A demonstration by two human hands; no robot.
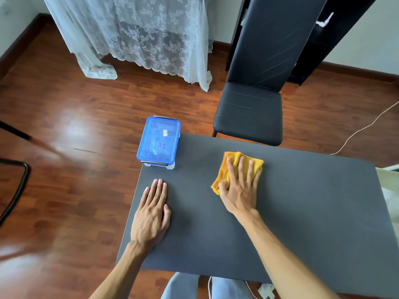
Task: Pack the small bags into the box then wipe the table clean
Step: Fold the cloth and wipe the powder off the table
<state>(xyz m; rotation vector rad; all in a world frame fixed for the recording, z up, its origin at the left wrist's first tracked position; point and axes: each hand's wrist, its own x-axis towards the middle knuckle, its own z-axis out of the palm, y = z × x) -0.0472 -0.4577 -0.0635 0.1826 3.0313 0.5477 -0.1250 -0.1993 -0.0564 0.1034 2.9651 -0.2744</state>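
Fingers [245, 169] of the right hand [240, 190] are lying spread and flat on a yellow cloth [234, 157], so the grip is apart, pressing down on the cloth rather than closing around it. The cloth is sitting crumpled on the dark grey desk [302, 212], a little behind its middle, with one corner sticking out to the left of the thumb. The left hand [151, 214] is resting palm down on the bare desk near the left edge, its grip also apart, fingers held side by side and holding nothing. Just beyond that hand, at the far left corner of the desk, a clear box [158, 143] is standing with its blue lid shut; something small and reddish is showing faintly through the lid, but whether it is the bags is too dim to tell. A black chair [250, 113] is standing on the wooden floor [64, 190] beyond the far edge of the desk. A white lace curtain [140, 35] is hanging further back, reaching the floor.
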